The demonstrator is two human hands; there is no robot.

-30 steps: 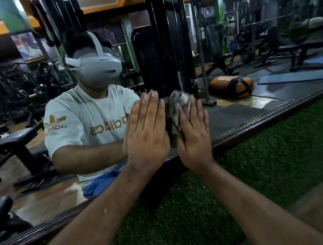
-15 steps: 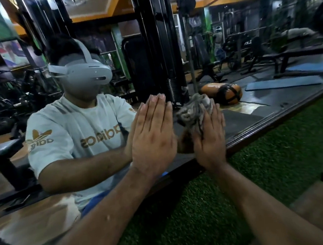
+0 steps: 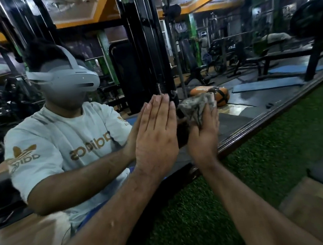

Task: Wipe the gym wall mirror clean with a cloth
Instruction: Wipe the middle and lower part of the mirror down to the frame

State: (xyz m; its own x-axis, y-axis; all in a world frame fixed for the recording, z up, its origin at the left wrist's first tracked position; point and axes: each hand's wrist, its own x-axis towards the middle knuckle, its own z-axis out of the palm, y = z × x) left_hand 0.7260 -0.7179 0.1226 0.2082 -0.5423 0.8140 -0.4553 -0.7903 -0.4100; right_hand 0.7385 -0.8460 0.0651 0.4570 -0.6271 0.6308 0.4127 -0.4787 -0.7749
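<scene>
The cloth [image 3: 196,107], a crumpled grey wad, is pressed against the lower part of the mirror [image 3: 250,70] by the right hand [image 3: 204,136], whose fingers are laid nearly straight over it; whether any fingertip is curled into the fabric cannot be told, as the wad hides them. The left hand [image 3: 156,134] is laid flat on the glass just beside it, fingers straight and together, nothing held in its grip.

The stroke would be done best with even palm pressure kept on the cloth, overlapping passes carried along the glass, and the wad refolded once soiled. The bare left palm is likely to leave prints, so that patch should be wiped afterwards.

Compared with half a second ago, the cloth and right hand are set slightly further right and higher, with more of the wooden frame [image 3: 274,113] and green turf [image 3: 259,162] seen beyond; the left hand has stayed flat.
</scene>
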